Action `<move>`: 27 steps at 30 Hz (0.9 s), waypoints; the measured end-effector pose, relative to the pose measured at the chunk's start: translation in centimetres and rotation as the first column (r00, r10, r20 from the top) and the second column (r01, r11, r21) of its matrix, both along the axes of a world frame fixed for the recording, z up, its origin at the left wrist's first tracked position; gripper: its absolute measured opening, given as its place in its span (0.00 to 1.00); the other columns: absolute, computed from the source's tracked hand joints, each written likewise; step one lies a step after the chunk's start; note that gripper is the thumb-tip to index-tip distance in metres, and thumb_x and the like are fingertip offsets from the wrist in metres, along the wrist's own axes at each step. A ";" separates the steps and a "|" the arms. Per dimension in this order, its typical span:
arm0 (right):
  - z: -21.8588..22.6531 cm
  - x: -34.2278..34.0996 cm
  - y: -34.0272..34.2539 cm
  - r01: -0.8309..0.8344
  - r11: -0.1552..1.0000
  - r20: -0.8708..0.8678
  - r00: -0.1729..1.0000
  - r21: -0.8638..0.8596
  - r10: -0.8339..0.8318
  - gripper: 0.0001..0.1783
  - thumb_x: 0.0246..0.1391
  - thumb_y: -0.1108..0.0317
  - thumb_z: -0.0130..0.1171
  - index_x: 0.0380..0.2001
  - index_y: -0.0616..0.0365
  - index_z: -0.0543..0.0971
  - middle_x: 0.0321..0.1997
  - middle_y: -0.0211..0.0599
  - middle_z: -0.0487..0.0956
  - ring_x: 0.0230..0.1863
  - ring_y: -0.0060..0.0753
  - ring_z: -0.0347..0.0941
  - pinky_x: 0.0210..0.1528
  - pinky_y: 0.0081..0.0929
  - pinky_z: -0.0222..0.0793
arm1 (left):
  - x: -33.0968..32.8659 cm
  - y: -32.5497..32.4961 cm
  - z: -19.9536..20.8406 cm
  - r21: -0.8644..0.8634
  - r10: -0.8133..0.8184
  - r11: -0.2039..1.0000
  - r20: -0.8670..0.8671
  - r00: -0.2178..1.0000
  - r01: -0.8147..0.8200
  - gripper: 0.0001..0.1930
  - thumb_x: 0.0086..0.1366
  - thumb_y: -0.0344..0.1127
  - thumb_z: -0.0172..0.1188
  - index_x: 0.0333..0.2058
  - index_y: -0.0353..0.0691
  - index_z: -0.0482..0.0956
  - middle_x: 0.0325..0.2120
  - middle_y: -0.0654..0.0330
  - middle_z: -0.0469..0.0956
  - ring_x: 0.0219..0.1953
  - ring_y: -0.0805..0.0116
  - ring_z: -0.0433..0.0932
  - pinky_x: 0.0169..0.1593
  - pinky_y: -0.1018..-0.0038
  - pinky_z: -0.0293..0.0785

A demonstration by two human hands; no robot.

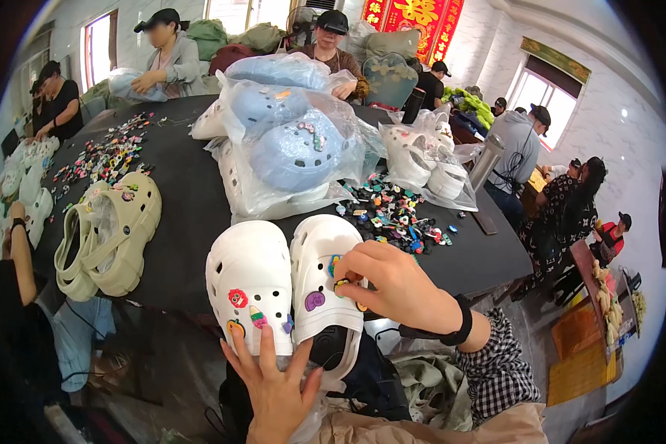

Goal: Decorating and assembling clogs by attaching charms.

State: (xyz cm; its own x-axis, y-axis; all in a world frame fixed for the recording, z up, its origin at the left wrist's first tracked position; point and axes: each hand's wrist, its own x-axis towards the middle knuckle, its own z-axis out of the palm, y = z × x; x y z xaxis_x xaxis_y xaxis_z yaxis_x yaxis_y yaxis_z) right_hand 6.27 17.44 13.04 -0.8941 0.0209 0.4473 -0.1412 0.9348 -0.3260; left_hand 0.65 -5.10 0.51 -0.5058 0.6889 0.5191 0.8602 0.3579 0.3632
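Two white clogs are sitting side by side at the near edge of the dark table (181, 244), their toes pointing away from the person. The left hand (277, 394) is spreading its fingers wide over the rear of the left clog (249, 255), the index fingertip reaching the edge of the right clog (322, 240). The right hand (403, 285) is pinching a small yellow-and-dark charm (341, 286) between thumb and fingers, right against the upper of the right clog. Beside those fingers, a purple charm (314, 300) is resting on the same upper. On the left clog, a red charm (237, 298) and an ice-cream-shaped charm (257, 317) are showing above the left hand's fingers. Beyond the clogs, a loose charm pile (403, 214) is covering part of the table, while bagged blue clogs (300, 152) are lying just beside it. Beige clogs (129, 229) are standing farther left.
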 end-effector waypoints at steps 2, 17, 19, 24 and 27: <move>0.2 -0.1 0.2 -0.004 1.000 0.017 1.000 0.017 0.003 0.09 0.48 0.70 0.68 0.33 0.55 0.79 0.26 0.34 0.76 0.30 0.38 0.75 0.33 0.33 0.69 | 0.0 0.1 0.0 0.007 0.000 1.000 -0.004 1.000 0.000 0.20 0.57 0.48 0.65 0.48 0.55 0.80 0.65 0.49 0.48 0.67 0.25 0.40 0.63 0.25 0.39; -0.2 0.1 -1.2 0.044 0.993 0.066 0.997 0.106 -0.051 0.07 0.52 0.72 0.59 0.34 0.56 0.72 0.31 0.37 0.75 0.35 0.43 0.75 0.33 0.38 0.72 | 0.5 0.8 -1.0 0.048 0.073 0.996 -0.049 0.996 -0.071 0.19 0.59 0.49 0.63 0.48 0.54 0.80 0.66 0.51 0.48 0.68 0.26 0.41 0.62 0.24 0.39; -0.5 0.2 -1.1 0.065 0.995 0.006 0.998 0.071 -0.066 0.08 0.52 0.72 0.60 0.34 0.56 0.72 0.31 0.37 0.75 0.36 0.43 0.75 0.32 0.39 0.72 | 0.5 0.9 -1.0 0.049 0.073 0.996 -0.048 0.996 -0.071 0.19 0.59 0.49 0.62 0.48 0.54 0.80 0.66 0.51 0.49 0.67 0.26 0.41 0.63 0.24 0.38; -1.1 0.1 -0.6 0.086 0.994 -0.038 0.996 0.072 -0.084 0.09 0.52 0.72 0.61 0.35 0.57 0.73 0.32 0.36 0.75 0.36 0.42 0.75 0.32 0.36 0.73 | 0.3 1.3 -3.0 0.195 0.074 0.980 -0.173 0.982 -0.039 0.18 0.60 0.47 0.62 0.49 0.57 0.83 0.62 0.53 0.58 0.71 0.40 0.41 0.65 0.27 0.34; -1.4 0.0 -0.2 0.112 0.994 -0.049 0.993 0.014 -0.111 0.09 0.53 0.73 0.62 0.36 0.58 0.74 0.32 0.37 0.75 0.34 0.40 0.76 0.32 0.33 0.73 | -0.8 1.3 -3.8 0.312 0.026 0.946 -0.340 0.940 0.087 0.16 0.60 0.45 0.62 0.48 0.59 0.84 0.58 0.59 0.63 0.68 0.53 0.50 0.69 0.40 0.39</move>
